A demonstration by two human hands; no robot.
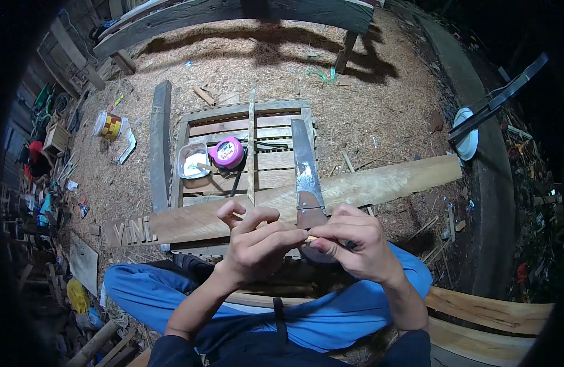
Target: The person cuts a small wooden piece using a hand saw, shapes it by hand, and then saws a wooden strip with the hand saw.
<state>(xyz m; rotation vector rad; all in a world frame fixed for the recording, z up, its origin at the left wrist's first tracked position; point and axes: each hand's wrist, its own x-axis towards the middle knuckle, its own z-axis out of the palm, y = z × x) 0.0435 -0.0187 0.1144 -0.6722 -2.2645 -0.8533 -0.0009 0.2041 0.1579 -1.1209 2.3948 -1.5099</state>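
small piece of wood [309,239] mostly hidden by the pinching fingers [322,231], saw handle [311,218] partly covered, bench [239,15] cut off at the top edge

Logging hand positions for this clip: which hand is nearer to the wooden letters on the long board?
The left. The left hand is to the right of the letters; the right hand is farther right, beyond the left.
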